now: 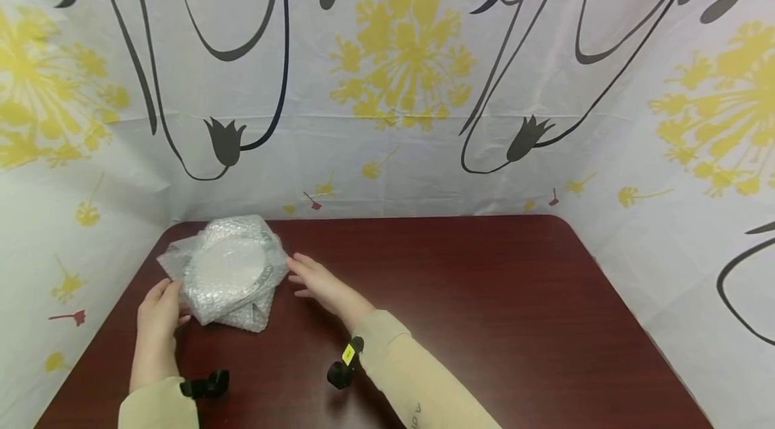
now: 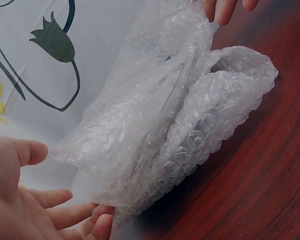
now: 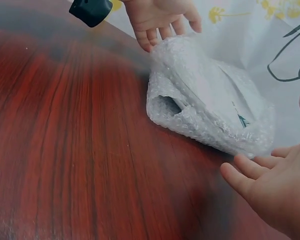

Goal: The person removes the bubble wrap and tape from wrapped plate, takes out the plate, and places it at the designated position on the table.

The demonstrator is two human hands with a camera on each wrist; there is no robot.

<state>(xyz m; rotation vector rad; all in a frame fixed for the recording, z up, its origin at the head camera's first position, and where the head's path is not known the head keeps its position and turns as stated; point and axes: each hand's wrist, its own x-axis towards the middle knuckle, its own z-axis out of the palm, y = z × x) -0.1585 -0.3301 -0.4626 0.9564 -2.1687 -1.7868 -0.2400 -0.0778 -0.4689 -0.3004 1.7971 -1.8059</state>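
Note:
A bubble-wrapped bundle (image 1: pixel 233 267) lies on the dark red table near its far left corner. Through the wrap, a pale round shape shows on top, and the right wrist view catches a small dark green mark on it. My left hand (image 1: pixel 159 315) is at the near left side of the bundle, its spread fingers touching the lower edge in the left wrist view. On the opposite side, my right hand (image 1: pixel 321 282) has its loosely extended fingers right at the edge of the wrap. Bubble wrap layers (image 2: pixel 210 125) fold over each other along one side.
The wooden table (image 1: pixel 472 308) has rounded far corners. Behind it and along both sides hangs a white cloth (image 1: pixel 387 167) printed with flowers. Black straps with small devices (image 1: pixel 342 372) are on both wrists.

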